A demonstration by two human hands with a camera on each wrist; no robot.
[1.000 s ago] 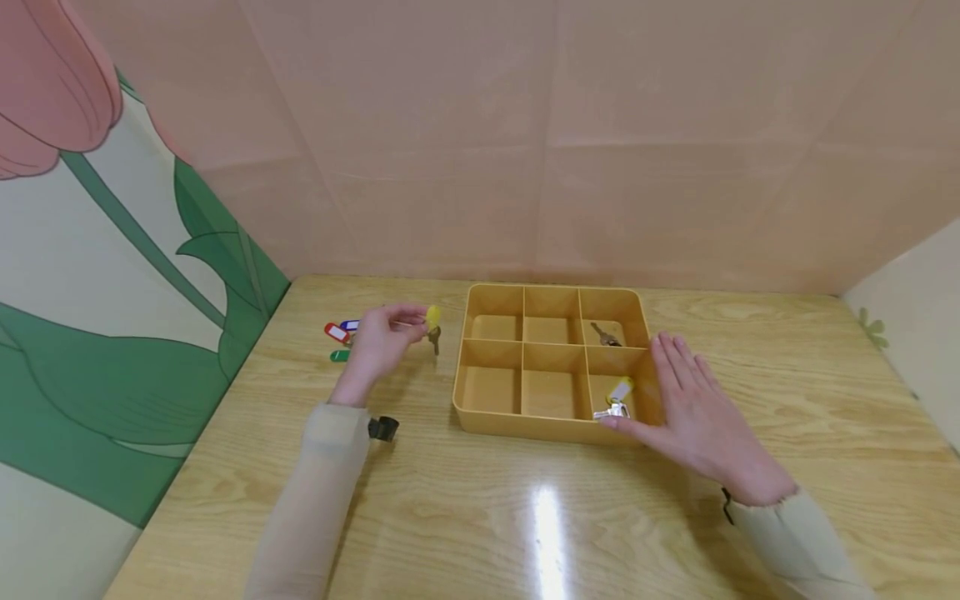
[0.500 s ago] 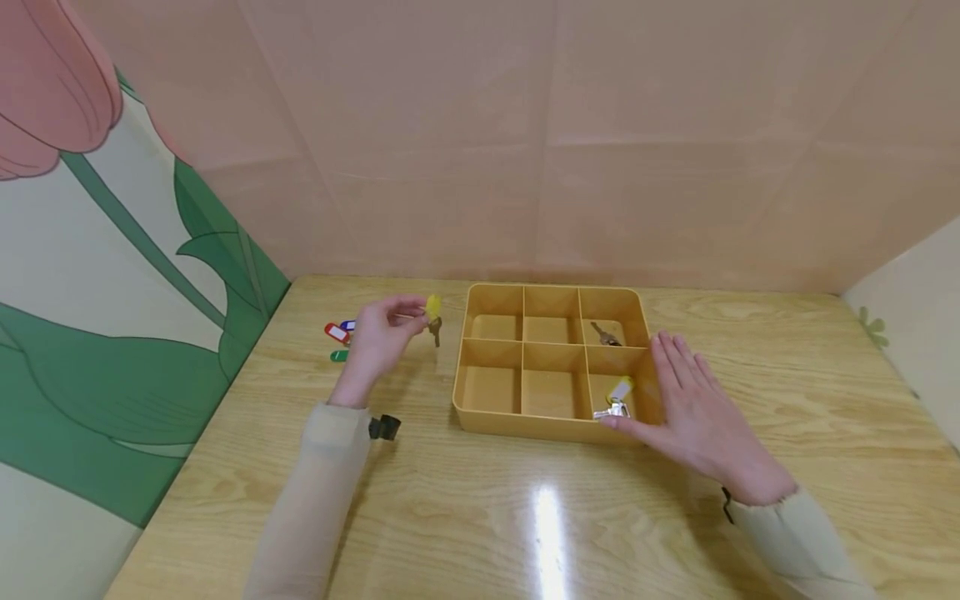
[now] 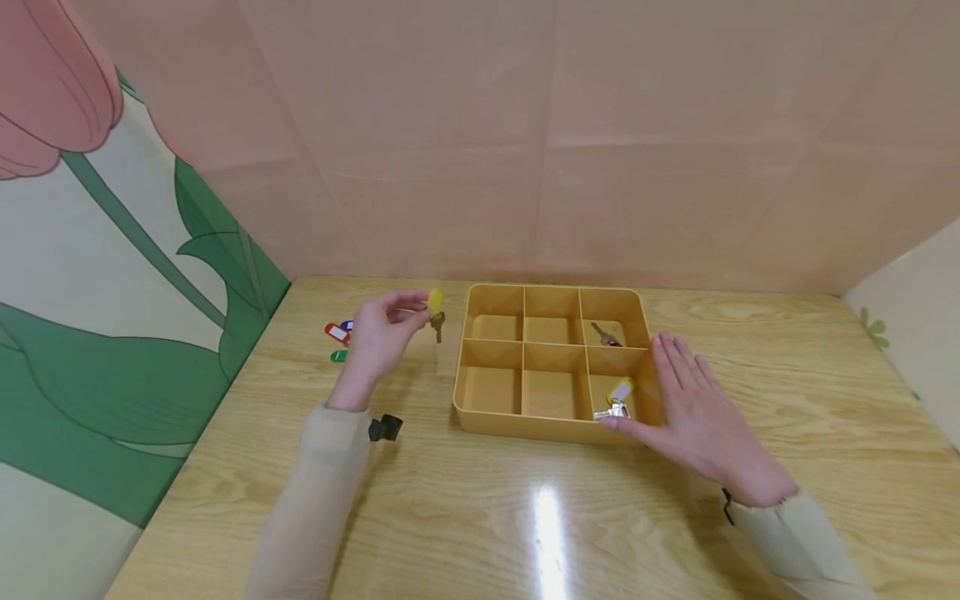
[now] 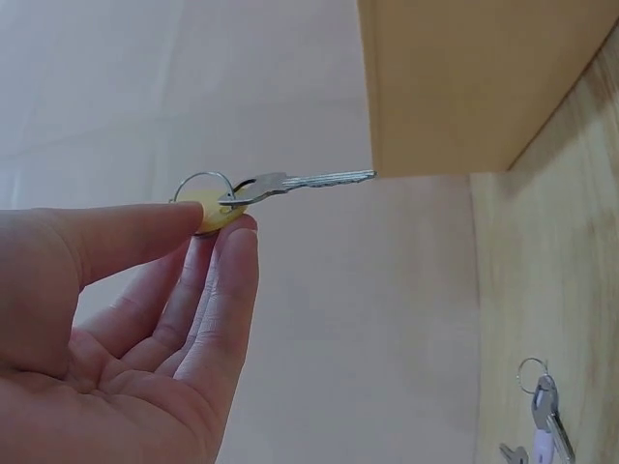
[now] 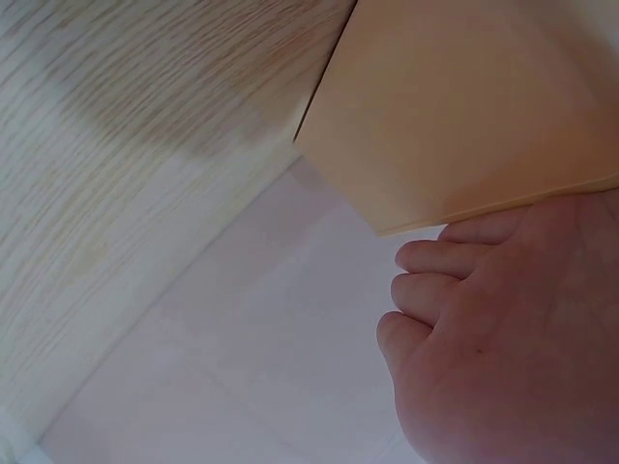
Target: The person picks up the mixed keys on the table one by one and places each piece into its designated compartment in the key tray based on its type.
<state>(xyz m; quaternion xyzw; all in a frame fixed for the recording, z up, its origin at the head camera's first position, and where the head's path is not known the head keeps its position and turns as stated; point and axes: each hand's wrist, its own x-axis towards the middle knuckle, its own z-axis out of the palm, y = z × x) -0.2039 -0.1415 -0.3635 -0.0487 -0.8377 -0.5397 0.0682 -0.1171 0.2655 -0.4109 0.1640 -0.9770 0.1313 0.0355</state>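
Note:
Between thumb and fingertips, my left hand [image 3: 378,337] pinches a yellow key tag [image 3: 436,300], held above the table just left of the organizer box. From its ring hangs a key [image 4: 305,182], seen sharply in the left wrist view. The tan box [image 3: 555,427] has two rows of three compartments. My right hand [image 3: 697,412] rests with straight fingers along the box's right rim, its thumb over the front edge. In the front right compartment lie a yellow-rimmed tag [image 3: 621,389] and a silver key [image 3: 617,411]. The back right compartment holds another key [image 3: 606,335]; its tag is not visible.
Left of my left hand lie a red tag [image 3: 337,333], a blue tag [image 3: 347,326] and a green tag [image 3: 339,356], partly hidden by the hand. The pinkish wall [image 3: 540,167] stands behind the wooden table [image 3: 465,517]; a painted wall [image 3: 187,333] borders its left.
My left hand has risen slightly with the yellow tag and key, drifting a little away toward the wall. The right hand and the box have stayed put.

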